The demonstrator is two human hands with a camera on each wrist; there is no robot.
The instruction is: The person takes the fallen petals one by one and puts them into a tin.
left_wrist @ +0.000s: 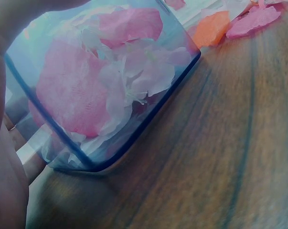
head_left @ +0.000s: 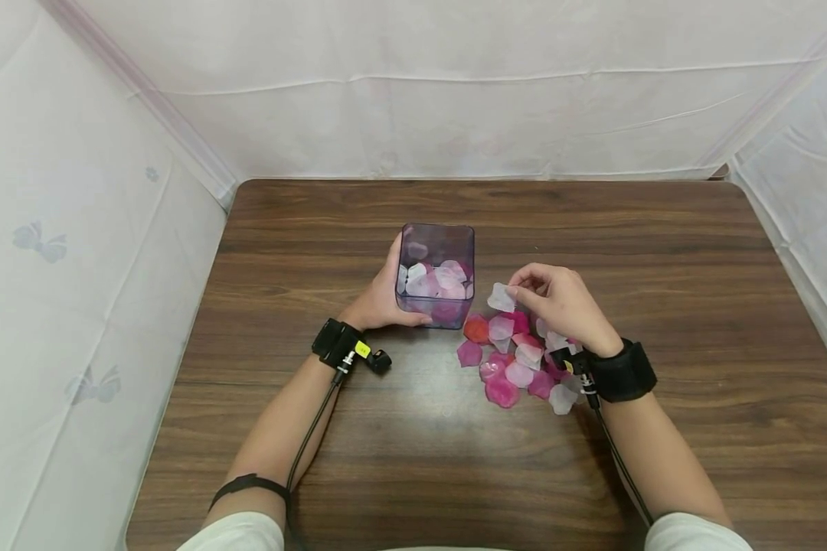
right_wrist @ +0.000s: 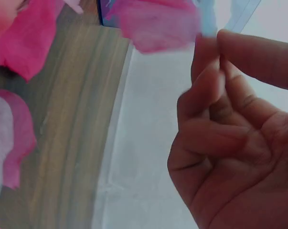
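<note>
A clear purple-tinted square container (head_left: 436,314) holds several white and pink artificial petals (head_left: 441,282). My left hand (head_left: 380,300) grips it from the left, thumb along the near wall. In the left wrist view, pink and white petals (left_wrist: 72,86) show through the container's wall. My right hand (head_left: 558,297) pinches a pale petal (head_left: 501,297) between thumb and forefinger, just right of the container and over the loose pile. In the right wrist view, a blurred pink petal (right_wrist: 158,28) shows beside the pinching fingertips, with the container's edge behind it.
Loose petals (head_left: 502,392) in pink, white and red-orange lie heaped on the wooden table (head_left: 317,229), right of the container and partly beneath the right wrist. White cloth (head_left: 455,115) hangs behind the table and along both sides. Cables run along both forearms from the wrist cameras.
</note>
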